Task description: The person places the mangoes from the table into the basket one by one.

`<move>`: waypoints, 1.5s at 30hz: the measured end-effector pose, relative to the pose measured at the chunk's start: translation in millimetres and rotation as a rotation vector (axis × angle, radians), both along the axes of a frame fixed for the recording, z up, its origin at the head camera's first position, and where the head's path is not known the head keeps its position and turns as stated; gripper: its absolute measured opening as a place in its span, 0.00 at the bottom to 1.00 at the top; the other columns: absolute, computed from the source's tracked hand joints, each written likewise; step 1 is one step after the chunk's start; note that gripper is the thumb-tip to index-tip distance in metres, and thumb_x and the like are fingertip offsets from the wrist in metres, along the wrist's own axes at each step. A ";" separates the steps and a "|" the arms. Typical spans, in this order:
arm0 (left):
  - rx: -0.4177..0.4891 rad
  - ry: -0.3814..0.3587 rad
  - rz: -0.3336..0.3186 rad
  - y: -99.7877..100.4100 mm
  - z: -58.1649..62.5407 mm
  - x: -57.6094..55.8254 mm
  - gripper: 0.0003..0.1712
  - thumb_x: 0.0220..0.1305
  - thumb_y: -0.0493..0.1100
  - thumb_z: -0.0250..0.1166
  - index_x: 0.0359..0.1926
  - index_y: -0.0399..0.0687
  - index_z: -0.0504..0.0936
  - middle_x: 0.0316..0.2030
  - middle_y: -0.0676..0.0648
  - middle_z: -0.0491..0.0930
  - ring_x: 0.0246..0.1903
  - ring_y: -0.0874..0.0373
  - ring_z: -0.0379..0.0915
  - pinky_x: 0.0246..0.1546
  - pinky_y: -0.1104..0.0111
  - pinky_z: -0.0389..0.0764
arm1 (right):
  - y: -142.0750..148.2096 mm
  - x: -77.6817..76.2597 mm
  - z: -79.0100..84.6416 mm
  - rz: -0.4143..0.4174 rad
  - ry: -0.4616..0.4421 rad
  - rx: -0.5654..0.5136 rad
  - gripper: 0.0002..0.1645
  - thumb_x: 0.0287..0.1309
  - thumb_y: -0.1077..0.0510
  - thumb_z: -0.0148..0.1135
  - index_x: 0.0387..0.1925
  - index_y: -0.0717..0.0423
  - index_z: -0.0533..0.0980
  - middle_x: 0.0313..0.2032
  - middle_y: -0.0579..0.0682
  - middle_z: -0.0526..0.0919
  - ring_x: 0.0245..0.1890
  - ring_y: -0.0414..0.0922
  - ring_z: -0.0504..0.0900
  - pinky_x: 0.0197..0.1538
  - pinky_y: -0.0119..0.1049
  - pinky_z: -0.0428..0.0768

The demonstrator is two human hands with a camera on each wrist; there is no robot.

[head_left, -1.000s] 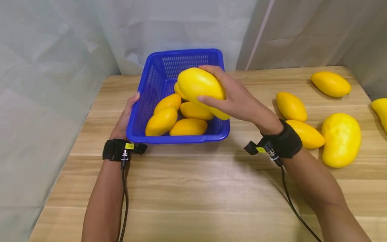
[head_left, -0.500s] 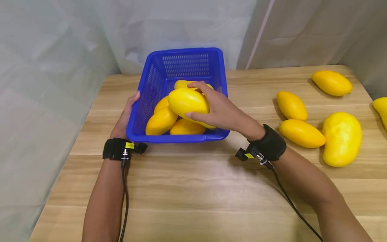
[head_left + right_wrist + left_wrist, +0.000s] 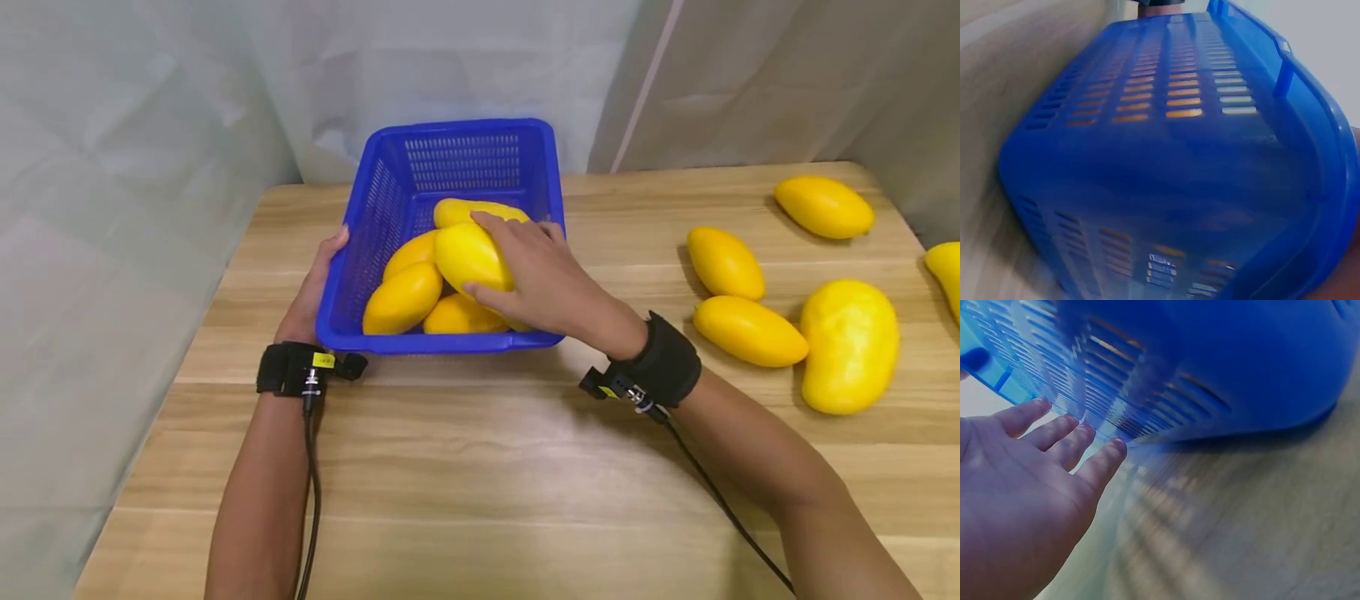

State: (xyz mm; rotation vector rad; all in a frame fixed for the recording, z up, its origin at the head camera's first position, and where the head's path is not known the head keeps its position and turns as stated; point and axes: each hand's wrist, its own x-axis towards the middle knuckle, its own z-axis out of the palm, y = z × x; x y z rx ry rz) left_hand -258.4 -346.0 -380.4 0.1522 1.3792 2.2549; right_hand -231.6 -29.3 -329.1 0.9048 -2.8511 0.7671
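A blue plastic basket [image 3: 450,344] with slotted walls stands near the table's back edge. Several mangoes lie in it, among them an orange-yellow mango [image 3: 402,297] at front left and a paler yellow mango [image 3: 463,210] farther back. My right hand [image 3: 536,275] reaches over the basket's right front corner and grips a large yellow mango [image 3: 467,254] resting among the others, partly hidden under the palm. Outside the left wall is my left hand [image 3: 303,300], thumb at the rim. The left wrist view shows its fingers [image 3: 1104,464] nearly straight against the slots.
On the wooden table [image 3: 450,467], right of the basket, lie several more mangoes: a far one [image 3: 823,207], two close together [image 3: 725,262] and a broad yellow one [image 3: 849,346]. Grey-white curtain [image 3: 480,67] hangs behind. Cables [image 3: 727,496] trail from both wrist straps.
My right hand has come down and to the left with the yellow mango, lowering it onto the mangoes in the basket. The left hand and the basket have stayed put.
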 end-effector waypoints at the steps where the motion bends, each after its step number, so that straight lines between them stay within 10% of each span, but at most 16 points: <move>1: 0.001 -0.002 0.003 -0.7 0.3 0.3 0.39 0.79 0.63 0.44 0.79 0.48 0.50 0.53 0.46 0.72 0.45 0.57 0.76 0.46 0.68 0.78 | 0.1 -0.2 0.4 -0.007 0.007 0.018 0.49 0.65 0.36 0.61 0.77 0.53 0.56 0.66 0.55 0.74 0.62 0.50 0.73 0.65 0.54 0.57; 24: -0.018 0.010 0.008 -7.7 7.4 9.6 0.38 0.79 0.63 0.41 0.80 0.51 0.50 0.56 0.46 0.70 0.48 0.58 0.74 0.49 0.68 0.77 | 0.4 -6.0 4.7 0.031 -0.039 0.019 0.49 0.68 0.29 0.52 0.76 0.56 0.58 0.69 0.57 0.69 0.68 0.51 0.66 0.70 0.54 0.58; 30: 0.005 -0.006 -0.005 -6.5 7.4 9.1 0.38 0.79 0.63 0.41 0.80 0.50 0.49 0.55 0.46 0.70 0.47 0.57 0.74 0.49 0.67 0.77 | 8.6 -6.2 10.7 0.028 -0.115 -0.079 0.46 0.73 0.29 0.42 0.81 0.45 0.46 0.75 0.54 0.59 0.74 0.52 0.58 0.74 0.54 0.54; 45: 0.014 0.003 -0.002 -5.2 -2.4 1.9 0.39 0.79 0.63 0.44 0.80 0.49 0.50 0.54 0.47 0.73 0.46 0.58 0.75 0.46 0.68 0.78 | 25.8 -14.4 17.6 -0.091 -0.044 -0.292 0.40 0.74 0.38 0.49 0.78 0.51 0.56 0.69 0.53 0.70 0.68 0.47 0.68 0.69 0.49 0.67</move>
